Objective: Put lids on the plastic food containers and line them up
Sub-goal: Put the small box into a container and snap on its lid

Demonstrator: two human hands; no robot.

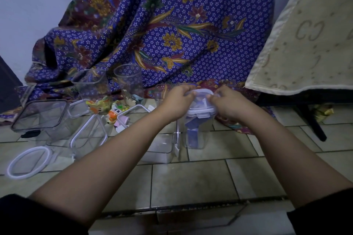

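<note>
A tall clear container (197,133) stands on the tiled floor in the middle. A white clip lid (200,109) sits on its top. My left hand (176,104) grips the lid's left edge and my right hand (229,104) grips its right edge. To the left stand a lidded square container with a dark lid (41,113), an open square container with a white rim (88,135), and two tall open containers (91,84) (129,82). A loose oval lid (28,162) lies flat at the far left. A low container (160,147) lies just left of the held one.
Small snack packets (104,108) lie among the containers. A patterned blue cloth (172,25) hangs behind them. A beige cloth (309,40) covers a table at the right, with a dark table leg (313,126) beneath. Grey tiles (191,181) span the foreground.
</note>
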